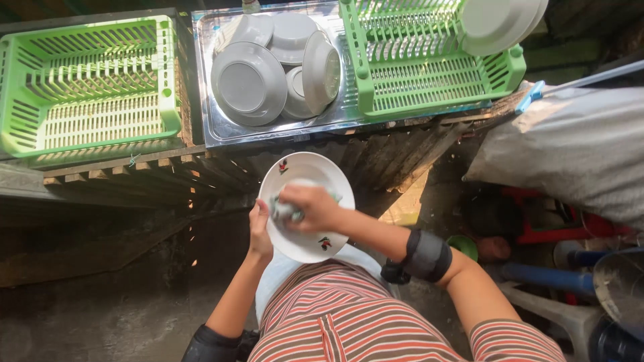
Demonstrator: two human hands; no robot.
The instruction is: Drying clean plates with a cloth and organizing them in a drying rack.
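Observation:
My left hand [259, 231] grips the left rim of a white plate [315, 175] with small red and green flower marks, held out in front of my body. My right hand [310, 208] presses a pale cloth [283, 210] against the middle of the plate's face. The cloth is mostly hidden under my fingers. Both forearms wear dark bands.
A steel sink tray [215, 127] ahead holds several grey bowls [249, 83]. A green rack [87, 87] stands empty at the left. Another green rack [429, 74] at the right holds white plates [500, 23]. A grey sack [577, 147] lies at the right above red and blue items.

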